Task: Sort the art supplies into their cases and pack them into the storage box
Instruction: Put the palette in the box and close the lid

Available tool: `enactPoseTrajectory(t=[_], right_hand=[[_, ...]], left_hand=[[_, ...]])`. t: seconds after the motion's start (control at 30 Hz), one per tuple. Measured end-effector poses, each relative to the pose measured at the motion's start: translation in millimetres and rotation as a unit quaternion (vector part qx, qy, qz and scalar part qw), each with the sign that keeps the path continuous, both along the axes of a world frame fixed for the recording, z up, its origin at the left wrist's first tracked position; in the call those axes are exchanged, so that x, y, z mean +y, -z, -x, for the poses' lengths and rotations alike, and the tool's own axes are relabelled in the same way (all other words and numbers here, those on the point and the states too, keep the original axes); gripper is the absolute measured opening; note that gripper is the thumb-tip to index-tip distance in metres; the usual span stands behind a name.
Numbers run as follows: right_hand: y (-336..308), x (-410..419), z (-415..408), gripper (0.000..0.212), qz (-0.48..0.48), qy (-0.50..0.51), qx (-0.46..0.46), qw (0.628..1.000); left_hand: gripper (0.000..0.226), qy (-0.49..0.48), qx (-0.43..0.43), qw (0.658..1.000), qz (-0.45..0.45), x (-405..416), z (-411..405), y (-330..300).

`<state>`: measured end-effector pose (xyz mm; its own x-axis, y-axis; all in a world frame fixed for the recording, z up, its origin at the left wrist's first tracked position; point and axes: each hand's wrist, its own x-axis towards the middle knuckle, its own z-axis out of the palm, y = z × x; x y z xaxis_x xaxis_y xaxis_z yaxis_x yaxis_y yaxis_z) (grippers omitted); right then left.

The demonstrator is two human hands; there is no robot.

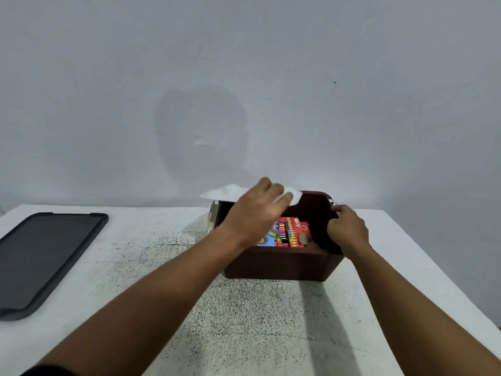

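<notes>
A dark brown storage box (279, 267) stands on the table right of centre. Inside it lies a red crayon case (291, 231) with colourful print, and a small grey eraser-like piece (303, 238) rests on it. My left hand (256, 210) reaches over the box and grips a white lid or sheet (225, 192) held tilted over the box's far left rim. My right hand (348, 229) grips the box's right rim, fingers curled over the edge.
A black tray (40, 259) lies flat at the table's left side. The table (244, 321) has a speckled white top and ends against a plain grey wall. Its right edge runs diagonally past the box.
</notes>
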<state>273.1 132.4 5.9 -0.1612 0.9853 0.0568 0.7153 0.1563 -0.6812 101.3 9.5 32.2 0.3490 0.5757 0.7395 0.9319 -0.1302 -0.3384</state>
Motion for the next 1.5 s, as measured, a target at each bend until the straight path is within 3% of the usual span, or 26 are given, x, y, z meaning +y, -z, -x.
enactPoseTrajectory(t=[0.1, 0.2, 0.23, 0.33, 0.43, 0.47, 0.57, 0.63, 0.7, 0.8, 1.0, 1.07, 1.13, 1.2, 1.3, 1.37, 1.5], right_hand=[[2.0, 1.0, 2.6, 0.048, -0.007, 0.003, -0.005, 1.0], [4.0, 1.8, 2.6, 0.047, -0.015, 0.003, -0.012, 1.0], [4.8, 2.4, 2.0, 0.047, -0.018, 0.003, -0.014, 1.0], [7.9, 4.5, 3.5, 0.049, -0.025, 0.001, -0.015, 1.0], [9.8, 5.4, 4.1, 0.049, -0.033, -0.003, -0.021, 0.999], [10.3, 5.4, 3.7, 0.049, -0.033, -0.004, -0.022, 0.999], [11.0, 4.4, 3.4, 0.049, -0.035, -0.009, -0.027, 0.999], [11.5, 3.1, 4.9, 0.046, -0.041, -0.017, -0.034, 0.998], [12.7, 2.4, 6.0, 0.043, -0.047, -0.022, -0.048, 0.997], [13.7, 1.7, 7.6, 0.044, -0.051, -0.021, -0.078, 0.995], [14.2, -2.9, 16.8, 0.046, -0.062, -0.007, -0.125, 0.99], [14.4, -4.0, 20.1, 0.046, -0.061, -0.007, -0.13, 0.99], [15.5, -7.0, 27.1, 0.046, -0.06, -0.013, -0.142, 0.988], [16.8, -8.8, 30.2, 0.046, -0.066, -0.014, -0.166, 0.984], [18.6, -16.1, 40.5, 0.042, -0.082, -0.023, -0.204, 0.975], [18.8, -18.6, 44.0, 0.042, -0.088, -0.027, -0.219, 0.971], [21.2, -27.8, 56.0, 0.039, -0.095, -0.03, -0.227, 0.969]], left_hand=[[0.031, -0.009, 0.028, 0.999, 0.034, 7.9, -12.8, 22.9], [0.038, -0.063, -0.044, 0.992, 0.096, 14.6, -22.7, 34.9], [0.044, -0.086, -0.102, 0.979, 0.154, 17.9, -25.5, 34.7], [0.054, -0.085, -0.275, 0.896, 0.338, 23.9, -28.7, 27.0], [0.054, -0.026, -0.396, 0.836, 0.378, 25.4, -21.2, 19.4], [0.051, -0.021, -0.412, 0.831, 0.373, 25.9, -16.5, 18.7], [0.05, -0.12, -0.307, 0.867, 0.375, 28.1, 3.5, 22.0], [0.054, -0.217, -0.225, 0.839, 0.445, 26.4, 13.6, 27.1], [0.053, -0.23, -0.259, 0.797, 0.496, 24.7, 21.0, 34.7], [0.051, -0.223, -0.312, 0.786, 0.485, 23.9, 25.5, 39.8], [0.05, -0.24, -0.295, 0.785, 0.489, 19.6, 28.4, 36.7], [0.048, -0.238, -0.29, 0.821, 0.43, 13.9, 33.6, 33.0], [0.039, -0.227, -0.295, 0.875, 0.31, 2.9, 47.4, 26.2], [0.03, -0.217, -0.33, 0.901, 0.181, -8.5, 68.1, 20.5], [0.021, -0.281, -0.399, 0.866, 0.104, -47.3, 128.2, 31.6], [0.019, -0.352, -0.418, 0.827, 0.132, -79.3, 170.1, 52.0], [0.027, -0.463, -0.376, 0.766, 0.24, -145.3, 231.2, 96.2]])
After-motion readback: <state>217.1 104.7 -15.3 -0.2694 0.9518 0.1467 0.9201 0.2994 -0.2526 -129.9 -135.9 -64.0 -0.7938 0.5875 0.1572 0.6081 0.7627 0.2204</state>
